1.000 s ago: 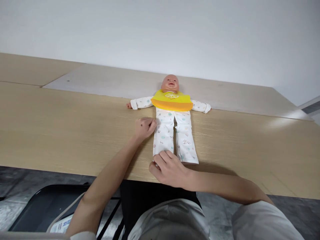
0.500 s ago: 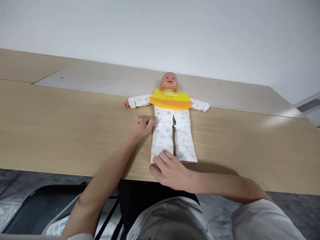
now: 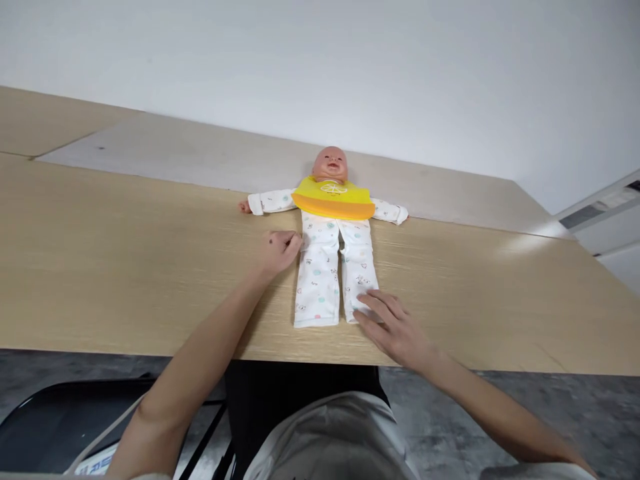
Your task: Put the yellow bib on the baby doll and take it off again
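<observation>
A baby doll point(image 3: 331, 163) lies on its back with its arms spread. It wears a yellow bib point(image 3: 332, 193) with an orange lower edge, over a white patterned top. White patterned trousers point(image 3: 319, 280) cover its legs, with the hems toward me. Fingers curled, my left hand point(image 3: 280, 252) is closed at the outer edge of the left-hand trouser leg, seemingly pinching the cloth near knee height. My right hand point(image 3: 395, 327) is open, its spread fingertips resting on the lower part of the right-hand trouser leg.
The doll lies on a wooden table point(image 3: 125, 267), with a pale strip point(image 3: 200, 150) along the wall behind its head. A black chair point(image 3: 55, 427) stands below the table's front edge at left, with a white printed item point(image 3: 97, 460) on it.
My right hand has moved right, from the left-hand trouser hem to the other leg, and its fingers have opened. My left hand stays at the trouser edge. The view has shifted slightly.
</observation>
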`<state>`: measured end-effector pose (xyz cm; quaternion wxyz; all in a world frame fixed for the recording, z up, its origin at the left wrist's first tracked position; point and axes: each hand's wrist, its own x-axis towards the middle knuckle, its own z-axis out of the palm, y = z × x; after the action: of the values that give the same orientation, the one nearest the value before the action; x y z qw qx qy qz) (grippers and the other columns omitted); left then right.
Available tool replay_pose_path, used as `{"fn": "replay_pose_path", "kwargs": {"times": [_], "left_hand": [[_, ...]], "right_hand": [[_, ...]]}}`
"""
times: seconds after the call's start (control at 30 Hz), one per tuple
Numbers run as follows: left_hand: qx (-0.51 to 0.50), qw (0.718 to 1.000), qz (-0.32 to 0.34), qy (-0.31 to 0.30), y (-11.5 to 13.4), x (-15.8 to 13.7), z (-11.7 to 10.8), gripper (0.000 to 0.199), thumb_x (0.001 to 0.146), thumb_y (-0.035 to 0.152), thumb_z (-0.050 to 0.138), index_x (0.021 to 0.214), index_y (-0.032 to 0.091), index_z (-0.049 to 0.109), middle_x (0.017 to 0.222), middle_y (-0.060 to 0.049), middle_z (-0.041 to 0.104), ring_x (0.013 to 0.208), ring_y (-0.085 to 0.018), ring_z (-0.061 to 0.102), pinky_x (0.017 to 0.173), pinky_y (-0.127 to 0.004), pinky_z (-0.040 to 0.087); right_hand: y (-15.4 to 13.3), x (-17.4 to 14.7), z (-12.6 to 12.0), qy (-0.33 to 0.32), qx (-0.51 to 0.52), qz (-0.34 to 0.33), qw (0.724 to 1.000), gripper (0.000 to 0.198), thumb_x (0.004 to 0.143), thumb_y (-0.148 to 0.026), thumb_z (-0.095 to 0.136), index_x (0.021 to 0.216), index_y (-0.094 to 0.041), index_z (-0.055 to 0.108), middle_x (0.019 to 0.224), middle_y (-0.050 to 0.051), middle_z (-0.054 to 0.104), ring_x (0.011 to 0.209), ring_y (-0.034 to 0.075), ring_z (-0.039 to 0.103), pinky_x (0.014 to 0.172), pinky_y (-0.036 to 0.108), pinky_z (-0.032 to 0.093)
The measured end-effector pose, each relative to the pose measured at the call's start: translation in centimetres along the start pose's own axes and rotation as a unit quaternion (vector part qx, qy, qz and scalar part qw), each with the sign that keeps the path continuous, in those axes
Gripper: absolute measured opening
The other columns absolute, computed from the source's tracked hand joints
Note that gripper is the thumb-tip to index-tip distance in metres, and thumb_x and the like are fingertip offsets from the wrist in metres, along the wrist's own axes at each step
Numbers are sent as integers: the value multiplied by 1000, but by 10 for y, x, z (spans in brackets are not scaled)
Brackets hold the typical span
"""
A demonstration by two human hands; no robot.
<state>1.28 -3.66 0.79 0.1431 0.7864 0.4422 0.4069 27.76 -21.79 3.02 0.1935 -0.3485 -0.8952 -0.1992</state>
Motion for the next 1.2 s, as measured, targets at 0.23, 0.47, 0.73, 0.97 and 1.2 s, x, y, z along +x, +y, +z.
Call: {"fn": "replay_pose_path", "kwargs": {"times": [0.23,0.47,0.73,0.97,1.2], "left_hand": [[-20,999,-32,-17,-2,1,1,37,84,31,38,52,18,54,49,-1,57,47,-13,52,54,-27,38],[-10,996,-77,-51,5,2,-5,35,81,31,38,55,18,58,56,-2,64,54,-15,57,61,-27,42],[3,996,-79,-43,1,2,-3,32,79,31,41,53,19,57,50,-1,59,49,-14,52,56,-28,39],[4,997,-75,-28,-8,1,2,32,80,30,43,52,19,55,50,-1,57,50,-14,51,56,-28,39],[10,992,-123,-15,-7,0,0,30,78,29,45,50,19,51,47,1,49,49,-14,46,53,-28,35]], "right_hand": [[-3,10,15,32,20,-12,999,18,92,-15,57,108,-14,66,122,10,61,126,26,48,96,40,48],[-7,23,21,47,50,-35,997,17,95,-16,52,100,-12,67,116,6,64,116,23,52,96,40,51],[-11,27,33,41,65,-54,996,13,91,-17,59,98,-10,68,110,5,64,119,21,51,109,39,47],[-10,23,37,49,52,-46,996,12,92,-20,59,97,-13,67,111,4,64,119,20,50,108,37,46],[-6,17,28,150,112,-45,981,12,83,-21,65,89,-15,58,102,5,62,102,17,54,90,31,49]]}}
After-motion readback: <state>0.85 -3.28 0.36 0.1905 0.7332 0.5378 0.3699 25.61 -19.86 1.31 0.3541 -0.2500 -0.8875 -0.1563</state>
